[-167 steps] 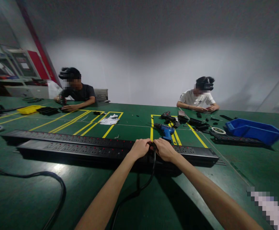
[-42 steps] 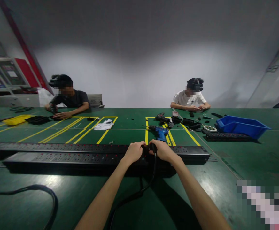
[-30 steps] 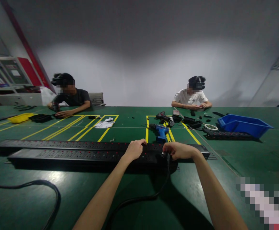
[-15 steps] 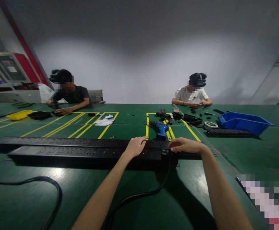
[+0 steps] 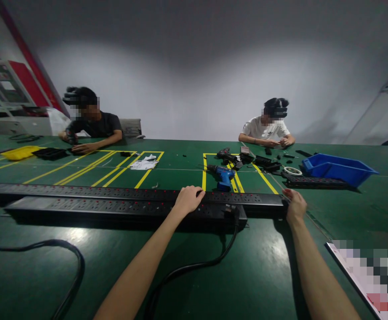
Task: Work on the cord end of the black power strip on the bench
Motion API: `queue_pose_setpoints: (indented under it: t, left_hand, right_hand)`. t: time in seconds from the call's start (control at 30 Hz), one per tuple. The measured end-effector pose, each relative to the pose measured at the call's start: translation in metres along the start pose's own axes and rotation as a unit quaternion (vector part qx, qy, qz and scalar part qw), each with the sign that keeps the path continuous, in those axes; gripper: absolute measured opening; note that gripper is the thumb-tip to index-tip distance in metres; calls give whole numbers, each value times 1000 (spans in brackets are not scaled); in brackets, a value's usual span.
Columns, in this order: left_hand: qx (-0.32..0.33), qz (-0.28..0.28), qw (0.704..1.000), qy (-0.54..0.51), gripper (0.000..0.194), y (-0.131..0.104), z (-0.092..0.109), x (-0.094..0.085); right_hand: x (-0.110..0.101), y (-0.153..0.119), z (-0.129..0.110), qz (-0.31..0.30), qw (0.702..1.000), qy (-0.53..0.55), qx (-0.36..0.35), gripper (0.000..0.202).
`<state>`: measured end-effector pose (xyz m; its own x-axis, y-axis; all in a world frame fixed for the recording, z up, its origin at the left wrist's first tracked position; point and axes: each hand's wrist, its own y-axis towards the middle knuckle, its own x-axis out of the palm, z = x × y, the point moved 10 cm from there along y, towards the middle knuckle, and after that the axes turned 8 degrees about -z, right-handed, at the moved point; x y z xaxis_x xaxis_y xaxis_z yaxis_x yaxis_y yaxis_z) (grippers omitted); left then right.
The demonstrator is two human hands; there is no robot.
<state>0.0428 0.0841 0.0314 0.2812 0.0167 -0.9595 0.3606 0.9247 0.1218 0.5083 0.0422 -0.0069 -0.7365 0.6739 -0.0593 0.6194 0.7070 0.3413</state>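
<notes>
Two long black socket strips lie side by side across the green table, the rear strip (image 5: 263, 199) reaching farther right than the front strip (image 5: 107, 208). A black plug (image 5: 230, 210) with a thick cable (image 5: 210, 263) sits on the front strip's right end. My left hand (image 5: 188, 199) rests over both strips near their middle, its fingers curled round the rear strip's top. At the right end of the rear strip, my right hand (image 5: 295, 205) has its fingers closed round the end.
Behind the strips lie a blue drill (image 5: 223, 177), a second drill (image 5: 226, 155), black parts and a white ring (image 5: 293, 171). A blue bin (image 5: 340, 168) stands right, a yellow tray (image 5: 20, 153) left. Two people sit across the table. Another cable (image 5: 77, 262) curves at front left.
My right hand has left the plug and moved right to the rear strip's end. My left hand stays nearly in place, with its fingers more curled. The view has shifted slightly.
</notes>
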Motion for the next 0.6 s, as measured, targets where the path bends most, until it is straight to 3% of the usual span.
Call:
queue_pose_setpoints:
  t: [0.13, 0.23, 0.4, 0.6]
  left_hand:
    - [-4, -2, 1000, -4, 46, 0, 0, 0]
    - [-12, 6, 1000, -6, 47, 0, 0, -2]
    - [-23, 14, 1000, -8, 48, -1, -1, -3]
    - [-44, 31, 999, -3, 46, -1, -5, -4]
  right_hand:
    - [18, 0, 5, -75, 997, 20, 22, 40]
    - [20, 2, 8, -99, 995, 22, 24, 35]
    - [11, 5, 10, -44, 999, -25, -4, 22]
    - [7, 2, 6, 24, 997, -63, -31, 22]
